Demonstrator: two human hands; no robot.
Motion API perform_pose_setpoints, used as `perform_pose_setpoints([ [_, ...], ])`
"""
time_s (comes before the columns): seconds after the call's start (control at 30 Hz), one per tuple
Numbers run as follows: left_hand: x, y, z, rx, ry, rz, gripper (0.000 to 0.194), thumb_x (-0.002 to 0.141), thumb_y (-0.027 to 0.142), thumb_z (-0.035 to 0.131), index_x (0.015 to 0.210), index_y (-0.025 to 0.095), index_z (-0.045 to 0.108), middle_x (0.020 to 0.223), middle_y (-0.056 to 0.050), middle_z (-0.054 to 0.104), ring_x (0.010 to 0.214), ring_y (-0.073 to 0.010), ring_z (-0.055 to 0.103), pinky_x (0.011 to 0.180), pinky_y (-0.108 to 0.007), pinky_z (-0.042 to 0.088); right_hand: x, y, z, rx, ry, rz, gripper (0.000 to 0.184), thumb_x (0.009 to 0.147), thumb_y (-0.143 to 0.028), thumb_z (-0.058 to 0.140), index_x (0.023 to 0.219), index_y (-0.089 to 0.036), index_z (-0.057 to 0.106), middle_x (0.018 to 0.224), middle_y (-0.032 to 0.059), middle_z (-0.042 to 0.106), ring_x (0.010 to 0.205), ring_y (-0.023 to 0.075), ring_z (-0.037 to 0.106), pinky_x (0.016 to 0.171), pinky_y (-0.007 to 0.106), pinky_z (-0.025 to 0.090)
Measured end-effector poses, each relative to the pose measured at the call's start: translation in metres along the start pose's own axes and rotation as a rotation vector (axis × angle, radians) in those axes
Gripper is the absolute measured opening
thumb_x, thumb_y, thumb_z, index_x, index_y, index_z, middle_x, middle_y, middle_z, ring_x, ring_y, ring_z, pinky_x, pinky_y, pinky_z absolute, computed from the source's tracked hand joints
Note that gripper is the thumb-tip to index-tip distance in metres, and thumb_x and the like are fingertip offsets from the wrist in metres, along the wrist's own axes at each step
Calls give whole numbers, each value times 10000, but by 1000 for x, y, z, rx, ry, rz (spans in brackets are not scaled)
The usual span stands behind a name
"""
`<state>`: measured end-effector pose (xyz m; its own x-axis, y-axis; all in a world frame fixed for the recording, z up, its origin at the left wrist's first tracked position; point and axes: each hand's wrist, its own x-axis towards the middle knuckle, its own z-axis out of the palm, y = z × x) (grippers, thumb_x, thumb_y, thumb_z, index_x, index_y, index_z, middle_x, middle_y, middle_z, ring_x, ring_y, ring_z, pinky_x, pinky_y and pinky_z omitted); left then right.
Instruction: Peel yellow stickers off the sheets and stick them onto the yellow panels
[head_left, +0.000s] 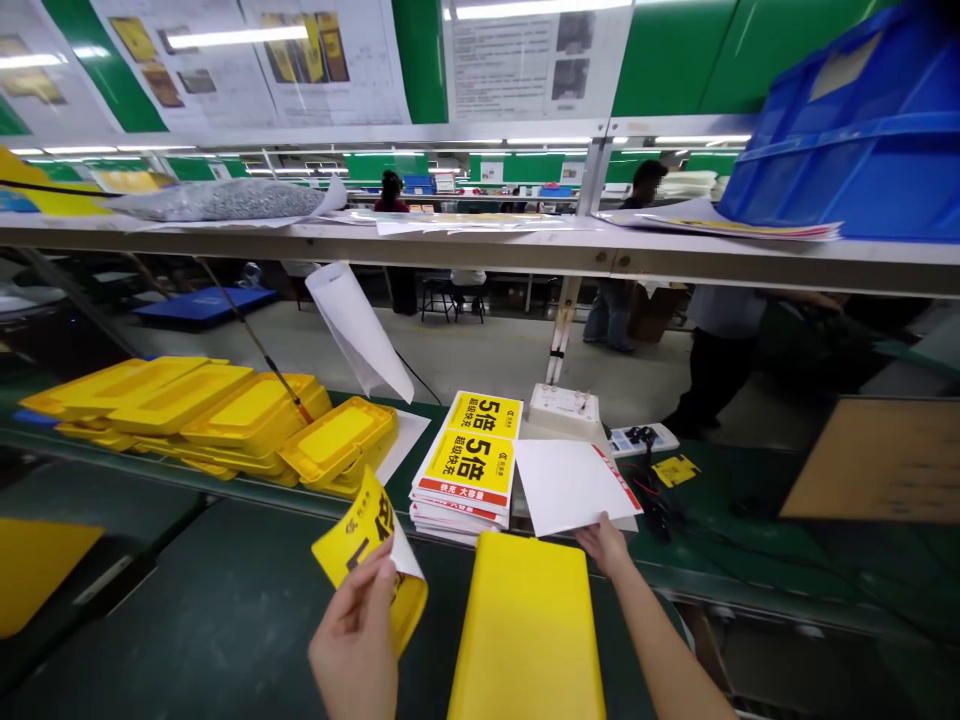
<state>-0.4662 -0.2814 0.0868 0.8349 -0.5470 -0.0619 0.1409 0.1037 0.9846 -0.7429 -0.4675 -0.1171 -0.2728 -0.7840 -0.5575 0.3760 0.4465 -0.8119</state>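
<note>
My left hand (358,635) is closed on a curled yellow printed card (367,555), held above the green belt (210,610). My right hand (604,545) reaches forward and pinches the near edge of a white sheet (574,485) that lies face down on a pile. A plain yellow flat tray (529,630) lies lengthwise between my hands, its far end just under my right hand. A stack of yellow and red printed cards (469,465) stands just beyond the tray, to the left of the white sheet.
Several yellow plastic trays (225,415) are heaped at the left along the belt. A white box (564,405), a calculator (643,438) and black cables lie behind the stack. A brown board (877,460) sits right. A blue crate (855,130) rests on the overhead shelf. People work beyond.
</note>
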Motion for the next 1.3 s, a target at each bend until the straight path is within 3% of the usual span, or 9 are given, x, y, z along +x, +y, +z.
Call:
perform_pose_setpoints([
  [0.27, -40, 5, 4, 10, -134, 37, 249, 787, 411, 665, 880, 181, 645, 1108, -70, 638, 1033, -244, 587, 914, -304, 496, -21, -1, -17, -198, -90, 43, 304, 804, -362, 580, 1002, -131, 578, 886, 52, 690, 737, 133, 656, 666, 293, 558],
  [0.4, -52, 10, 8, -30, -143, 112, 227, 791, 405, 667, 836, 185, 635, 1121, -67, 631, 1028, -227, 587, 858, -249, 518, -30, -6, -14, -450, -117, -107, 346, 793, -359, 561, 1075, -161, 584, 1109, 111, 659, 1013, 224, 623, 859, 412, 526],
  [0.53, -61, 13, 9, -70, -224, 138, 234, 784, 425, 678, 810, 197, 632, 1070, -53, 656, 1023, -213, 591, 852, -217, 514, -44, -5, -12, -746, -162, -269, 425, 704, -155, 597, 1108, -284, 611, 1364, 30, 510, 1363, 288, 292, 1124, 525, 210],
  [0.7, -68, 21, 3, -75, -111, 133, 250, 786, 451, 670, 774, 203, 633, 1027, -50, 667, 960, -231, 618, 823, -257, 539, -52, -5, -3, -1011, -139, -340, 579, 655, -58, 593, 1204, -241, 565, 1485, 47, 328, 1412, 346, 5, 1118, 570, -80],
  [0.83, -67, 25, 0, -60, -100, 250, 128, 833, 347, 637, 795, 224, 636, 1039, -39, 661, 978, -230, 614, 845, -288, 535, -67, -36, 19, -1031, -187, -353, 360, 760, -209, 545, 1104, -150, 635, 1395, 153, 451, 1401, 377, 100, 1112, 606, 22],
  [0.97, -70, 14, 8, -13, -269, 711, 116, 837, 189, 600, 869, 274, 673, 1000, -44, 680, 972, -267, 623, 931, -451, 484, -142, -75, 27, -859, -371, -490, 443, 867, -431, 371, 1171, -181, 575, 1356, 92, 511, 1352, 219, 323, 1140, 384, 219],
  [1.07, -85, 0, 18, 178, -584, 947, 246, 820, 110, 564, 933, 291, 686, 977, -38, 692, 1014, -275, 608, 1037, -508, 359, -222, -88, 16, -337, -893, -334, 608, 825, -614, 347, 1264, -216, 484, 1251, 111, 598, 1174, 248, 538, 1015, 416, 409],
  [1.2, -104, -17, 17, 419, -857, 1051, 240, 846, 414, 601, 1048, 304, 666, 1198, -60, 598, 1206, -343, 443, 1102, -583, 105, -278, -84, -5, -245, -613, -255, 403, 744, -451, 629, 1071, -216, 609, 1045, 90, 703, 961, 232, 644, 838, 335, 511],
  [1.3, -99, -29, 6, 371, -576, 714, 468, 773, 530, 642, 1167, 284, 586, 1328, -119, 466, 1258, -382, 349, 1054, -627, 189, -279, -75, -23, -148, -471, -222, 387, 759, -448, 613, 1081, -233, 606, 1021, 77, 711, 916, 226, 648, 723, 305, 533],
])
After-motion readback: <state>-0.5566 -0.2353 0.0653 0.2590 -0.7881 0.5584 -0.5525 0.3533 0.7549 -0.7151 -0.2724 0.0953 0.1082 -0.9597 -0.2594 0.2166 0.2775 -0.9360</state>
